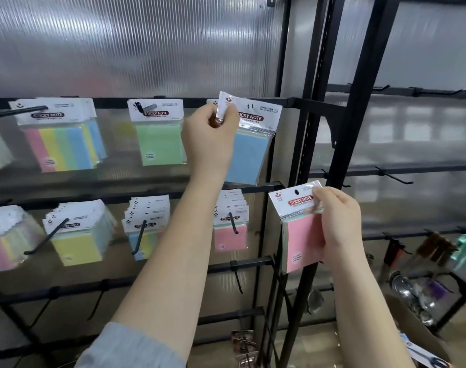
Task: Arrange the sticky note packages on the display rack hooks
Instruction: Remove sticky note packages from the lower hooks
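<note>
My left hand [209,134] pinches the white header of a blue sticky note package [249,150] up at the top rail of the black display rack [253,187], at its right end. My right hand [338,224] grips a pink sticky note package [302,235] by its right edge, lower down and in front of the rack's upright. A green package [160,139] and a multicolour stack [64,142] hang on top-row hooks to the left. Yellow [78,245], blue [144,235] and pink [230,235] stacks hang on the row below.
Bare black hooks [237,280] stick out on the lower rails. A second black rack [393,171] to the right carries bare hooks and some metal utensils [412,290]. A cardboard box [417,330] sits at the lower right. Ribbed translucent panels back both racks.
</note>
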Available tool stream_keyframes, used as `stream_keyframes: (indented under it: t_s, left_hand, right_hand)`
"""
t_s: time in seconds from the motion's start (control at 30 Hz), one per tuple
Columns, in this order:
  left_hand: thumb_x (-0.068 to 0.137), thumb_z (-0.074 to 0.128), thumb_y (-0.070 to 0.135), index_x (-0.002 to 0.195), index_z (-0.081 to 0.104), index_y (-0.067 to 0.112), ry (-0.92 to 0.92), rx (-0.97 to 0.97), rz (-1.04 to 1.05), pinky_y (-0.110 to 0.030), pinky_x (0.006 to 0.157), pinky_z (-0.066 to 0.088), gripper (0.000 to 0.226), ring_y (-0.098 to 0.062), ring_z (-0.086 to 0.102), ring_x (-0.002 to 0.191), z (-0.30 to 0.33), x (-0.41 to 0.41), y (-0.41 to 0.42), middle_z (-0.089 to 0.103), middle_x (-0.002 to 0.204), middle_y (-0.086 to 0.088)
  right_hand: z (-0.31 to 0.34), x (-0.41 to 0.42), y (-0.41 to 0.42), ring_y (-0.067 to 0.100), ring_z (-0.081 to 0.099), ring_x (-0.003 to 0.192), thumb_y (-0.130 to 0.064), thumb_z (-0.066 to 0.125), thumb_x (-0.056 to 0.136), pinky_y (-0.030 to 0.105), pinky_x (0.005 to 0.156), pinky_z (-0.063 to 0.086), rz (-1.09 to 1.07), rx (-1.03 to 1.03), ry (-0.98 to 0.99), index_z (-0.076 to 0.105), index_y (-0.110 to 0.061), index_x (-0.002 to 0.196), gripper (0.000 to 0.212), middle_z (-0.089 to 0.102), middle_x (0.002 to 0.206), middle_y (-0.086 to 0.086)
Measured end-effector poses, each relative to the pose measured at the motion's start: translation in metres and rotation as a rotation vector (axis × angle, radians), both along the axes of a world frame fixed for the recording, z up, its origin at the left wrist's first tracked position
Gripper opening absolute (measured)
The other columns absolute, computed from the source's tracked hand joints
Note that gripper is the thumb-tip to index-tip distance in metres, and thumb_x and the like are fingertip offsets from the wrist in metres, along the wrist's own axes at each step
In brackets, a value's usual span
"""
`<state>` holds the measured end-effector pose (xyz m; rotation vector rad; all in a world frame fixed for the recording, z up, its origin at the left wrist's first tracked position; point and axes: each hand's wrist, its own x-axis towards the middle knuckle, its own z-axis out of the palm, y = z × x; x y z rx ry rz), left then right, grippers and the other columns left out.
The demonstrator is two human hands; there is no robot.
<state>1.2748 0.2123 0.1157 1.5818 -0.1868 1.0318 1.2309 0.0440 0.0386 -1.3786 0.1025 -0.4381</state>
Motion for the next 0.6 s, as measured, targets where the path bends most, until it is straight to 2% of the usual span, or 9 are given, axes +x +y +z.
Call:
stream_keyframes:
  t_s: [0.2,0.43,0.5,0.6]
  left_hand:
    - [0.086,0.063,0.021,0.05,0.027,0.02,-0.055,0.002,0.039,-0.018,0.045,0.018,0.052,-0.008,0.023,0.046,0.0,0.005,0.0,0.03,0.038,0.011]
    - [0.087,0.062,0.023,0.054,0.028,0.016,-0.015,-0.017,0.06,-0.027,0.05,0.017,0.048,-0.012,0.019,0.053,-0.007,0.019,0.003,0.025,0.049,0.005]
    - [0.089,0.061,0.026,0.055,0.027,0.016,0.022,0.013,0.057,-0.024,0.048,0.016,0.049,-0.01,0.018,0.05,-0.008,0.028,0.006,0.025,0.05,0.005]
    - [0.09,0.061,0.03,0.056,0.025,0.018,0.082,0.063,0.035,-0.021,0.044,0.017,0.051,-0.009,0.018,0.049,-0.006,0.045,0.014,0.024,0.052,0.005]
  right_hand:
    - [0.002,0.005,0.001,0.002,0.05,0.04,-0.007,0.049,0.089,0.008,0.04,0.034,-0.015,0.0,-0.016,0.051,-0.01,0.061,0.028,0.059,0.047,-0.008]
    - [0.003,0.012,0.004,0.006,0.053,0.047,-0.009,0.049,0.09,0.011,0.043,0.036,-0.013,-0.005,-0.026,0.059,-0.001,0.077,0.018,0.061,0.055,-0.002]
    - [0.005,0.014,0.005,0.006,0.052,0.046,-0.009,0.05,0.089,0.01,0.042,0.036,-0.024,-0.009,-0.033,0.057,-0.001,0.072,0.021,0.061,0.055,-0.003]
    - [0.008,0.017,0.005,0.004,0.051,0.044,-0.007,0.049,0.089,0.009,0.041,0.035,-0.03,0.0,-0.044,0.053,-0.01,0.061,0.028,0.061,0.052,-0.006]
